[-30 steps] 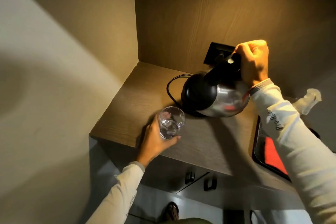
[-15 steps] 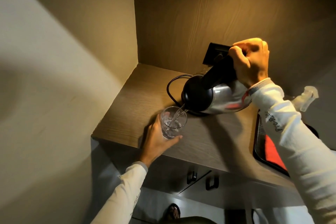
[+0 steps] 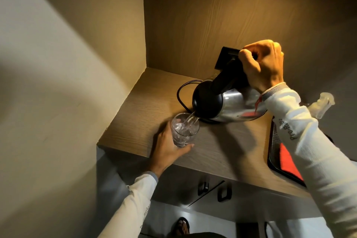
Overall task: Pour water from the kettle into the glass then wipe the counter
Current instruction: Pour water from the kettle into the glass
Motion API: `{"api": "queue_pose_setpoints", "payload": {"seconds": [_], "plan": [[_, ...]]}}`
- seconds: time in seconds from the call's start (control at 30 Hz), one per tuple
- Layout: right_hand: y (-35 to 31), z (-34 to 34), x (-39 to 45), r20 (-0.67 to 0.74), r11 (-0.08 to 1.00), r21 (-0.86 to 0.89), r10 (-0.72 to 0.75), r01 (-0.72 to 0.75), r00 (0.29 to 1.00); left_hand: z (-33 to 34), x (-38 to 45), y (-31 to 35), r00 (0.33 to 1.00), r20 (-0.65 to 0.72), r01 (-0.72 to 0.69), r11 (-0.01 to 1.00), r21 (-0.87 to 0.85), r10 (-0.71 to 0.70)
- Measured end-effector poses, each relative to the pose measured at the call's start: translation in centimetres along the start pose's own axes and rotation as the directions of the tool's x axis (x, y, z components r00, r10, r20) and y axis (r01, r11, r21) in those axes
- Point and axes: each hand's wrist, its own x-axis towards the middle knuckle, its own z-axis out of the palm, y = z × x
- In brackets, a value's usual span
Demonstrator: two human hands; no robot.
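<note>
A steel kettle with a black lid and handle is tipped steeply to the left above the wooden counter. My right hand grips its black handle from above. A stream of water runs from the spout into a clear glass that stands near the counter's front edge. My left hand wraps around the glass from the front left. The glass holds some water.
A black tray with a red cloth lies at the right, partly under my right sleeve. A clear spray bottle stands behind it. A black cord loops behind the kettle. Walls close the left and back. Drawer handles sit below.
The kettle has tipped further to the left and water now streams into the glass. My left hand has stayed on the glass.
</note>
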Motion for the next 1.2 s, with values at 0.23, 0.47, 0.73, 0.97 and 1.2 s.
{"api": "queue_pose_setpoints", "payload": {"seconds": [0.23, 0.47, 0.73, 0.97, 1.2], "plan": [[-0.7, -0.2, 0.2, 0.002, 0.998, -0.039, -0.044, 0.044, 0.999, -0.2, -0.1, 0.2, 1.0, 0.008, -0.006, 1.0, -0.007, 0.006], [-1.9, -0.5, 0.3, 0.053, 0.997, -0.045, -0.056, 0.059, 0.997, -0.3, -0.1, 0.2, 1.0, 0.01, 0.0, 1.0, -0.012, 0.001], [-2.3, -0.5, 0.4, 0.081, 0.997, -0.04, -0.061, 0.065, 0.995, -0.2, -0.1, 0.2, 1.0, 0.004, -0.006, 1.0, -0.011, 0.006], [-2.3, -0.5, 0.4, 0.114, 0.996, -0.061, -0.064, 0.072, 0.991, -0.3, 0.0, 0.2, 1.0, 0.017, 0.009, 1.0, -0.023, -0.009], [1.5, 0.5, 0.0, 0.054, 0.973, 0.161, 0.159, -0.166, 0.986, -2.6, 0.1, 2.0, 0.994, 0.106, 0.045, 0.994, -0.096, -0.035]]}}
